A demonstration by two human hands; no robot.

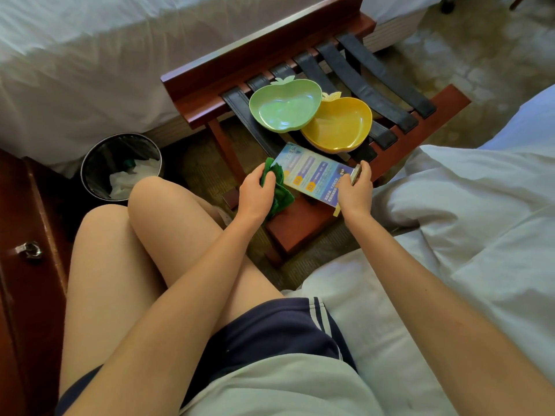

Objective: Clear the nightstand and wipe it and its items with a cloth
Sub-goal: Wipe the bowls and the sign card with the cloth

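Note:
My left hand (257, 193) grips a crumpled green cloth (280, 190) against the left edge of a blue printed card stand (313, 172). My right hand (356, 193) holds that stand by its right edge, fingers curled round the base. Just beyond it, a green apple-shaped dish (285, 106) and a yellow apple-shaped dish (339, 126) lie on a wooden luggage rack (264, 52) with black straps. The green dish overlaps the yellow one. The dark wooden nightstand (24, 235) shows at the left edge, with a metal drawer pull.
A black bin (120, 165) with a liner and white waste stands on the carpet left of the rack. White bedding lies at the upper left and at the right, where I sit. My crossed legs fill the lower middle.

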